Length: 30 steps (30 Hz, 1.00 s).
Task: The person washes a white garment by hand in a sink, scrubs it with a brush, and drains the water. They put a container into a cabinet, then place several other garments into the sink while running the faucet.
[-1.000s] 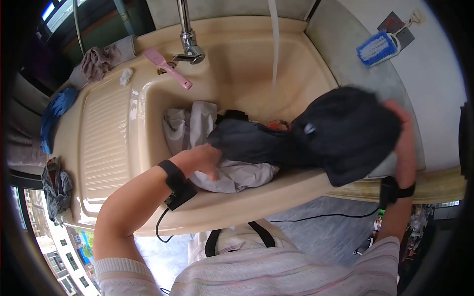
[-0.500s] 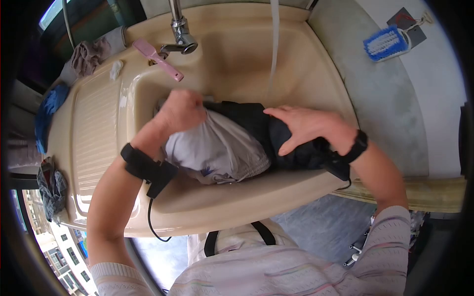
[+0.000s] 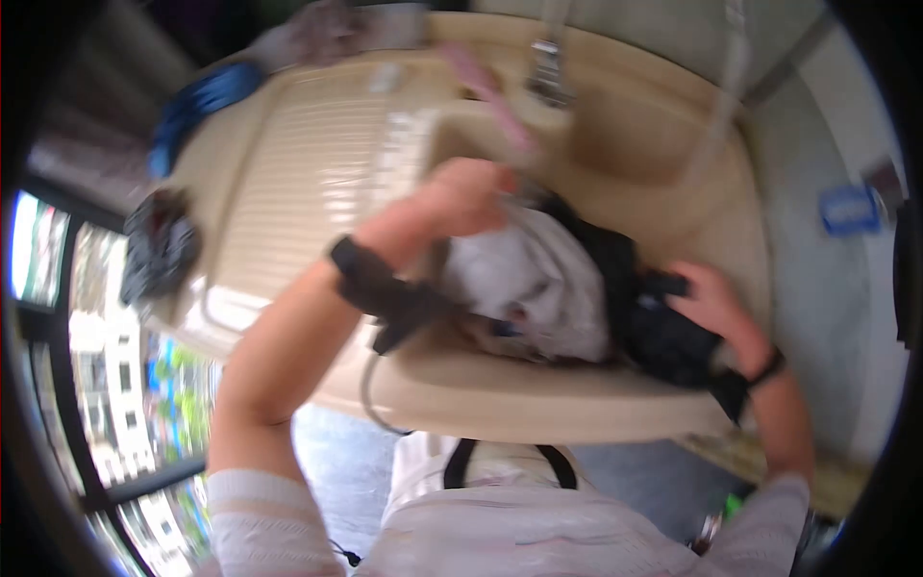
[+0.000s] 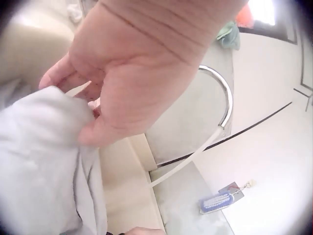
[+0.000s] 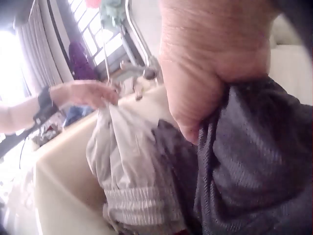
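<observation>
A light grey garment (image 3: 529, 279) with a gathered elastic band (image 5: 142, 203) lies bunched in the beige sink. My left hand (image 3: 461, 197) grips its upper end between thumb and fingers, and the cloth is drawn up into a peak in the right wrist view. Beside it on the right is a black garment (image 3: 663, 341) of ribbed-looking fabric. My right hand (image 3: 716, 308) holds the black cloth, its thumb (image 5: 188, 117) against the folds and its other fingers largely hidden. The two garments overlap in the middle of the basin.
Water streams from a white hose (image 4: 186, 164) into the sink (image 3: 615, 413). A pink brush (image 3: 486, 96) lies near the faucet (image 3: 550, 77). Left is a ribbed drainboard (image 3: 288, 183) with a blue cloth (image 3: 207, 101) and a dark grey cloth (image 3: 159, 245) along its edge. A blue brush (image 3: 851, 210) hangs on the wall.
The right hand held the black garment raised at the right; it came down into the sink beside the grey one. The left hand took hold of the grey garment. The head view swung left.
</observation>
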### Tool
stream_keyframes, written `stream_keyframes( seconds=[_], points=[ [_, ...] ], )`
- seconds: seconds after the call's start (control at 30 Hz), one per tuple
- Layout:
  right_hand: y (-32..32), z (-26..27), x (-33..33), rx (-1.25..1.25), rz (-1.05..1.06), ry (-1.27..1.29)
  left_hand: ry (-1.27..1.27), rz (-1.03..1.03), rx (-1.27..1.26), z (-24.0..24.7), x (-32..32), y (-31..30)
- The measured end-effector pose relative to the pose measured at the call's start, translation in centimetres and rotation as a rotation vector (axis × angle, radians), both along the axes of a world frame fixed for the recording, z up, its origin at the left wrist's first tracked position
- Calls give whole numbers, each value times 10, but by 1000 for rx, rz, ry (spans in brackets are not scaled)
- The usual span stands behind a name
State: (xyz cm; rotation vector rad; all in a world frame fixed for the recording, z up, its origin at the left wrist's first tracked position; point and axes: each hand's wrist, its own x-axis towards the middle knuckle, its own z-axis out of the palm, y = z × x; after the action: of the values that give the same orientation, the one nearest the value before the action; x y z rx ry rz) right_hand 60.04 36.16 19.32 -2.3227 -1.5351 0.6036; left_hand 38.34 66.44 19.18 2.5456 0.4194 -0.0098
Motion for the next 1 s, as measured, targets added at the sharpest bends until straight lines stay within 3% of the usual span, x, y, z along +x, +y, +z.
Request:
stream_keyframes(
  seconds=[0.07,0.1,0.17,0.2,0.27,0.33,0.37,0.43,0.5,0.53,0.63,0.77,0.8,0.83,0.87,0.93,1.0],
  points=[
    [-27,27,23,177,-126,119,-118,-1,-31,9,-34,4],
    [-33,56,25,128,-237,103,-150,62,-42,23,-52,2],
    [-50,99,28,272,-342,25,-216,231,-79,36,-94,10],
    [-47,123,24,282,-352,52,-324,293,-106,35,-119,20],
    [-22,149,-16,409,-343,-37,-287,534,-85,41,-173,41],
    [11,165,-60,527,-171,-92,-317,740,128,46,-232,65],
    [36,166,-92,468,-118,-24,-323,792,293,43,-263,80],
    [88,152,-149,332,22,111,-99,951,553,45,-316,101],
    [122,99,-169,214,302,186,243,1150,647,49,-352,107],
    [137,66,-177,166,461,167,345,1193,671,43,-371,116],
    [141,-17,-188,-191,579,-158,537,1215,704,38,-409,135],
    [159,-69,-151,-350,452,-362,258,1332,600,29,-443,172],
    [169,-67,-146,-338,366,-272,108,1338,559,25,-455,192],
    [175,-73,-134,-302,336,-211,-10,1422,672,25,-461,205],
    [181,-81,-126,-265,306,-146,-13,1423,672,28,-479,220],
    [184,-73,-131,-264,285,-132,-791,1478,53,38,-516,241],
    [179,-69,-134,-252,312,-151,-1182,1435,-426,69,-525,235]
  ],
)
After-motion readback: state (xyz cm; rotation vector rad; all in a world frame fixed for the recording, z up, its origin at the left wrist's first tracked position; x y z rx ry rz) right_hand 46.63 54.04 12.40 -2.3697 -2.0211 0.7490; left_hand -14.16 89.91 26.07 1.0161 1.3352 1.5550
